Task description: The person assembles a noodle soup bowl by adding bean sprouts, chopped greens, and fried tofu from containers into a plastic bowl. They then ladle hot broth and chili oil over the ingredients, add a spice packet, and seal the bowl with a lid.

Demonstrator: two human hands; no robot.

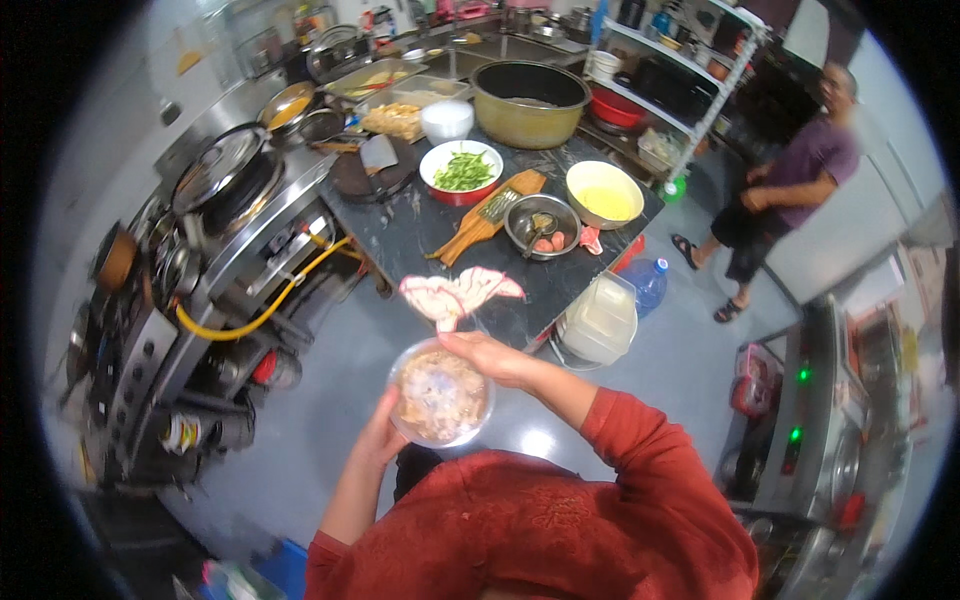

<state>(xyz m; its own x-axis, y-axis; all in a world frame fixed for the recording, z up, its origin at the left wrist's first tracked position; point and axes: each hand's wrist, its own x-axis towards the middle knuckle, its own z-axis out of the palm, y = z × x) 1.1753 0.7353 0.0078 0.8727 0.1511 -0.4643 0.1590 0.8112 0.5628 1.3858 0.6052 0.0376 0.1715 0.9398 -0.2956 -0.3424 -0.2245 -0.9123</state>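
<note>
My left hand (383, 425) and my right hand (490, 358) hold a round bowl (462, 438) in front of my body, beyond the table's near edge. Pale brownish food (440, 395) fills it; the exact kind is too blurred to tell. The left hand grips the bowl's left side, while the right has its fingers at the far rim. Just beyond the bowl, a white cloth with pink-red edging (460, 292) lies at the table's near corner. Farther back are a wooden board (465, 235) with a grater (498, 205) and a metal bowl (520, 240) with a ladle.
On the dark table stand a red-and-white bowl (463, 196) of chopped greens, a cream bowl (600, 222), a large pot (530, 128) and a cleaver (378, 155). A stove with a yellow hose (245, 328) is left. Another person (800, 185) stands at the right.
</note>
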